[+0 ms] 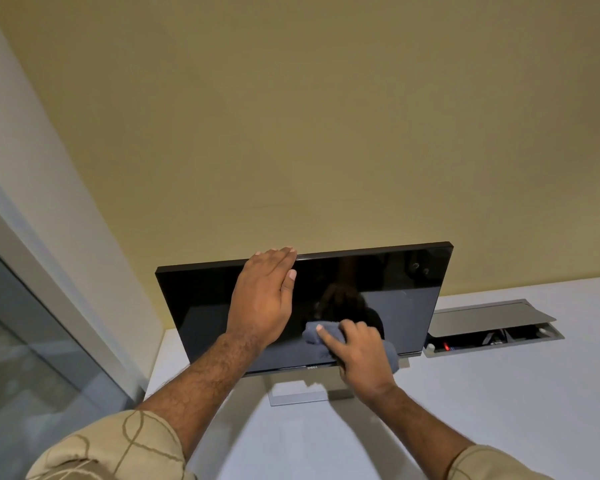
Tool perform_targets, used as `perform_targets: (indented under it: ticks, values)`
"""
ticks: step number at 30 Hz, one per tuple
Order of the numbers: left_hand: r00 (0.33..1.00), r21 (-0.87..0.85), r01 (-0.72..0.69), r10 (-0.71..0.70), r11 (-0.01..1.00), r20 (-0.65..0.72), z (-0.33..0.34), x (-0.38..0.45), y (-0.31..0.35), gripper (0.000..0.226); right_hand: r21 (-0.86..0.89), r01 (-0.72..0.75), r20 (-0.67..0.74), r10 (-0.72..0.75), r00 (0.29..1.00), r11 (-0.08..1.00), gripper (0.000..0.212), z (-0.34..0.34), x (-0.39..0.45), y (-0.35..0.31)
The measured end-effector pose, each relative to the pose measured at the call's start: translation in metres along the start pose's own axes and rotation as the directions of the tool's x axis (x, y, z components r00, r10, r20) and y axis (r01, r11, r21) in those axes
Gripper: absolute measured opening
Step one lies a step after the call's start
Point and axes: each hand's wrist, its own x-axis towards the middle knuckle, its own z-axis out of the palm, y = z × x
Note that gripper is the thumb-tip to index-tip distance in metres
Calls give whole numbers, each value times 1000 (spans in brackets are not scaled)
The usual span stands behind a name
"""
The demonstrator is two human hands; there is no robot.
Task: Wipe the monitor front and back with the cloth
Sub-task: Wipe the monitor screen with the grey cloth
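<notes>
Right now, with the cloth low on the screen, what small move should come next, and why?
Probably sweep the cloth sideways along the lower screen toward the right edge. The right hand presses it near the bottom middle of the monitor, while the left hand steadies the top edge, so the panel looks braced for a stroke.

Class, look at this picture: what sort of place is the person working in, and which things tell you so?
Probably an office or study room. A computer monitor stands on a plain white desk, and a cable box with an open flap is set into the desk top.
</notes>
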Motion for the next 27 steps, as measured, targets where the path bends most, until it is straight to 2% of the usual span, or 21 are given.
perform_targets:
  ticks: [3,6,8,11,13,15,17,19,21,22,25,27]
  values:
    - [1000,8,-9,9,1000,-2,-1,-1,0,47,-85,45,208,-27,978,995,80,24,-20,-3]
    - [1000,15,-12,12,1000,0,0,-2,1,47,-107,-4,272,33,962,994,78,29,-32,1]
    - [1000,14,-12,12,1000,-5,1,-1,1,47,-84,-71,205,87,975,994,71,20,-31,8]
    - [1000,2,-7,7,1000,-28,4,-1,1,48,22,-189,-31,189,981,982,58,-5,-16,22]
    - [999,-8,-2,1,1000,-49,5,-1,3,47,138,-271,-203,295,934,953,48,-25,-3,29]
    - [998,-10,2,-3,1000,-63,6,-1,3,46,237,-326,-342,392,854,915,43,-38,6,34]
    - [998,-11,3,-4,1000,-70,6,-1,4,45,268,-325,-378,409,830,907,44,-38,9,35]
    - [997,-11,5,-5,1000,-71,6,-1,4,45,240,-248,-303,315,899,939,46,-29,6,32]
    - [997,-8,7,-8,1000,-71,6,0,4,45,153,-158,-126,178,976,975,47,-17,-2,28]
    - [997,-7,9,-10,1000,-70,6,0,4,46,101,-125,-11,127,992,987,48,-11,-7,27]
    - [997,-7,16,-16,1000,-76,7,-1,5,46,-27,-128,285,130,950,991,50,6,-27,23]
    - [997,-6,16,-17,1000,-81,7,-1,6,46,-49,-164,349,171,922,985,50,13,-39,22]
